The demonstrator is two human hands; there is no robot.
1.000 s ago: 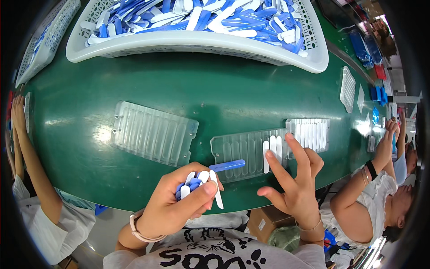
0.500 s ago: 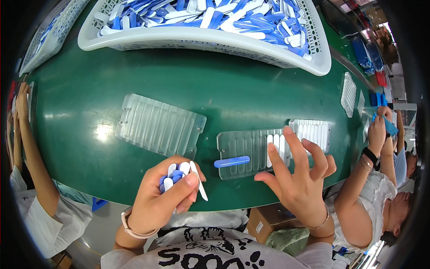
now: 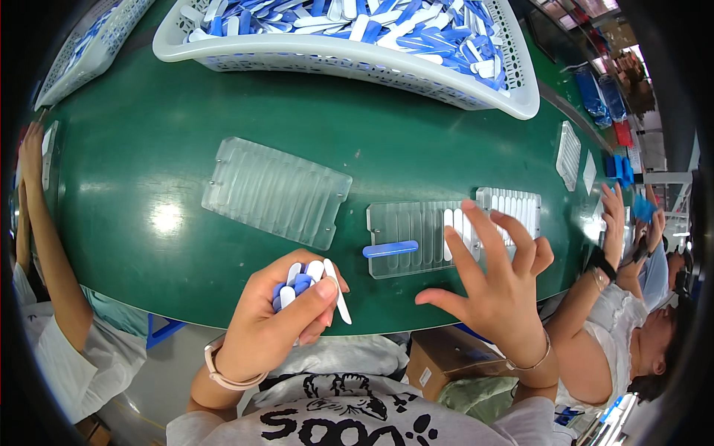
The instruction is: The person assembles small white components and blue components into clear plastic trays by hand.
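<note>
My left hand [image 3: 279, 308] is closed round a bunch of small flat strips [image 3: 299, 279] with rounded ends, some blue, some white. One white strip [image 3: 338, 293] sticks out along its fingertips. Over the right part of a clear slotted tray [image 3: 401, 269] hovers my right hand [image 3: 494, 279], fingers spread and nothing visible in them. White strips [image 3: 448, 234] stand in slots of that tray beside my fingers, which partly hide it. A blue strip [image 3: 391, 249] lies crosswise over its left slots.
An unfilled clear slotted tray [image 3: 277, 189] lies to the left. Behind my right fingers sits another tray [image 3: 529, 215] holding white strips. A white basket [image 3: 342, 52] heaped with blue and white strips stands at the back. Co-workers' arms [image 3: 48, 230] show at both sides.
The view has shifted slightly, so basket and trays sit a little differently. My hands keep nearly the same poses. At the right, the co-worker's hands have moved apart.
</note>
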